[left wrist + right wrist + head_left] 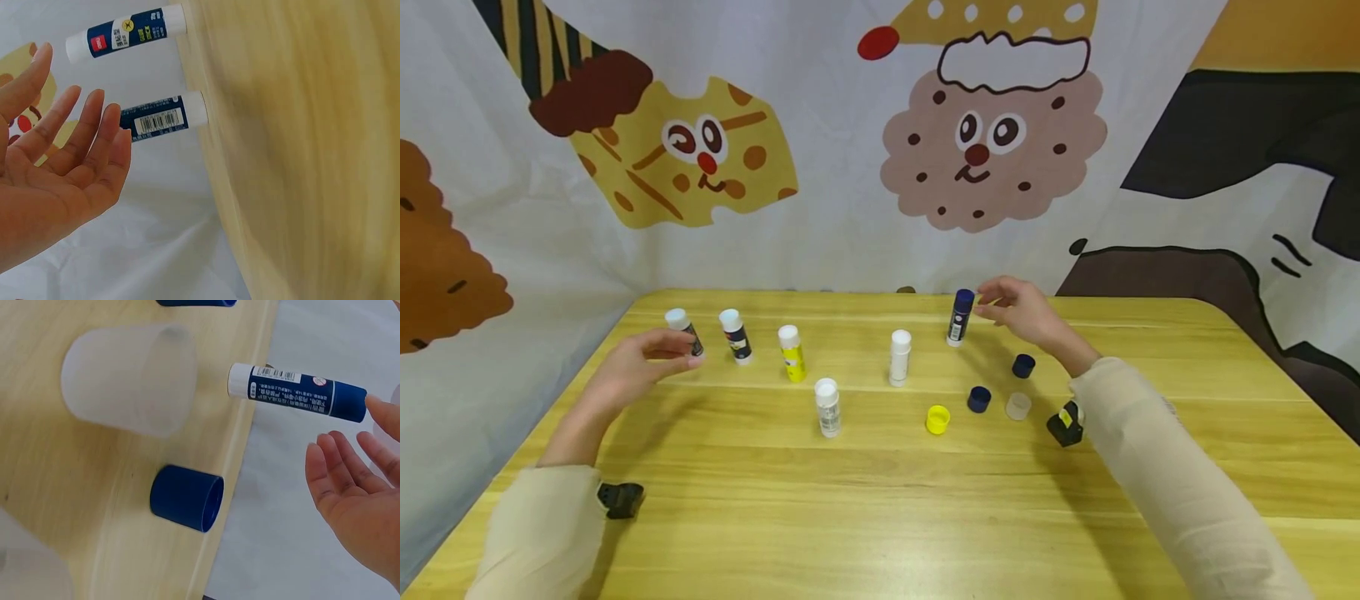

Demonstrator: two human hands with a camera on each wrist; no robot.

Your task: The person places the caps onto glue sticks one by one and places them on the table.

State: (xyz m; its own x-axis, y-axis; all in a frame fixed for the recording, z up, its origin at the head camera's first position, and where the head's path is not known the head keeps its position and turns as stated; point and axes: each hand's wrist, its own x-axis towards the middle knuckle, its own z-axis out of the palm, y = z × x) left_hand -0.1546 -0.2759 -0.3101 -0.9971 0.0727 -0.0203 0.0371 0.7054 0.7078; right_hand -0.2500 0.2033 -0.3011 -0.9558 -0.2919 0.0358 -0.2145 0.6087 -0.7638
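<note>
A white cloth (pixel 835 167) fills the back, printed with cartoon biscuits and sweets. Before it lies the pale wooden bench (pixel 880 508). Two cream sleeves (pixel 542 533) (pixel 1172 467) reach over it.

The left hand (pixel 643 362) has a loose, unclosed grip, its fingers in front of the leftmost glue stick (pixel 678 320); contact cannot be told. The right hand (pixel 1018 308) is also unclosed, fingers gently bent, with its thumb at the top of the blue-capped glue stick (pixel 959 321), which stands upright near the bench's back edge, right of centre.

Between the hands stand a second navy stick (pixel 736 337) with a white top, a yellow stick (pixel 792 355), a front white stick (pixel 828 410) and a rear white stick (pixel 899 358).

Nearer the right sleeve lie a clear cap (pixel 1018 407), a yellow cap (pixel 937 420) and two navy caps (pixel 979 399) (pixel 1023 366).

As for print, the second navy stick carries Chinese characters, small yellow lettering and a red logo (pixel 98 43) that appears to read "deli". The leftmost stick shows a barcode (pixel 158 121). The blue-capped one has another barcode, upside-down Chinese lines too small to read and a round red warning sign (pixel 319 381).
</note>
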